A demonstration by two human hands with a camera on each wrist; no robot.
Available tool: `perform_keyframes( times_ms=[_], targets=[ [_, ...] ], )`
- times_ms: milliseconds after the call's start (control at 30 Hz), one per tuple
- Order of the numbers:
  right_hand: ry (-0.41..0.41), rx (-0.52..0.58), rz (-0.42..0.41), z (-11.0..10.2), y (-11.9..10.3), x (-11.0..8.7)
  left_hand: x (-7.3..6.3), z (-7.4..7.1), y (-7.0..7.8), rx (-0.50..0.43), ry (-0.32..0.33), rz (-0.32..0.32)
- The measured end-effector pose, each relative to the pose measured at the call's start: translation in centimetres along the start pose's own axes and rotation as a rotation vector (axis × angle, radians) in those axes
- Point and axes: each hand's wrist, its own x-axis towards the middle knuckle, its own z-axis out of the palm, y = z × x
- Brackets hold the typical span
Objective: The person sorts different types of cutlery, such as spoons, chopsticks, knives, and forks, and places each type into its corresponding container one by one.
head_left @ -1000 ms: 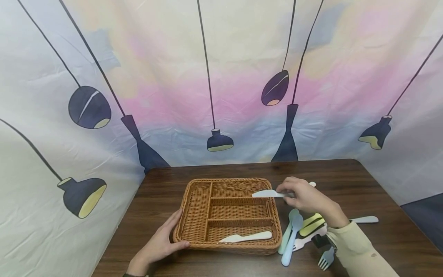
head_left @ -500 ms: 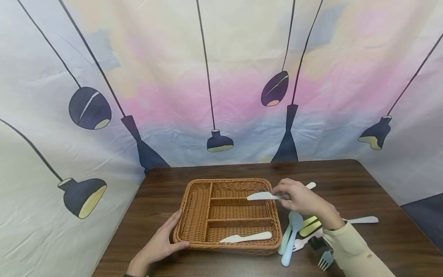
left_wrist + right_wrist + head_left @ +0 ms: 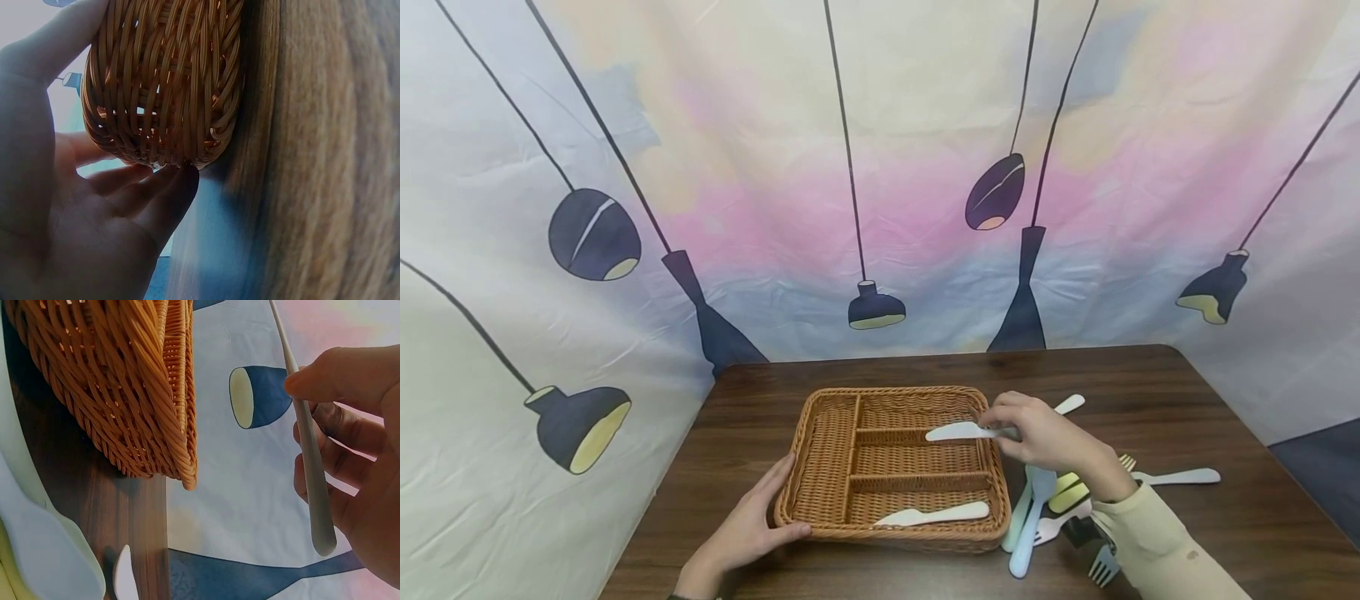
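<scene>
The basket (image 3: pixel 823 458) is seemingly steadied by the left hand (image 3: pixel 747 523), fingers spread, while a white knife (image 3: pixel 957 431) is pinched at its handle by the right hand (image 3: pixel 1047 435), leaving the blade free above the basket.

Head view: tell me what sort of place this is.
Probably an indoor tabletop staged for handling work, rather than a working kitchen: a creased pastel cloth backdrop printed with dark pendant lamps hangs behind a dark-brown wood-grain table, which bears a brown rectangular wicker basket.
</scene>
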Motion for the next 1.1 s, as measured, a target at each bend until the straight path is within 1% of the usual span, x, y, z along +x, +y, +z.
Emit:
perform_keyframes(
  times_ms=[133, 367, 500, 667, 933, 1100],
  targets=[
    [-0.021, 0.017, -0.003, 0.3, -0.2, 0.2, 0.0, 0.0, 0.0, 0.002, 0.002, 0.001],
    [-0.011, 0.008, -0.052, 0.9, -0.6, 0.5, 0.0, 0.0, -0.1, -0.007, -0.005, 0.001],
    [-0.019, 0.012, -0.072, 1.5, -0.8, 0.8, 0.0, 0.0, -0.1, -0.009, -0.007, -0.003],
    [-0.05, 0.02, -0.076, 2.2, -1.1, 1.0, 0.0, 0.0, -0.1, -0.017, -0.014, -0.007],
    [-0.041, 0.016, -0.098, 2.6, -1.7, 1.4, 0.0, 0.0, 0.0, -0.015, -0.011, -0.002],
    [-0.05, 0.022, -0.101, 3.0, -2.0, 1.5, 0.0, 0.0, 0.0, -0.012, -0.004, 0.006]
  ],
)
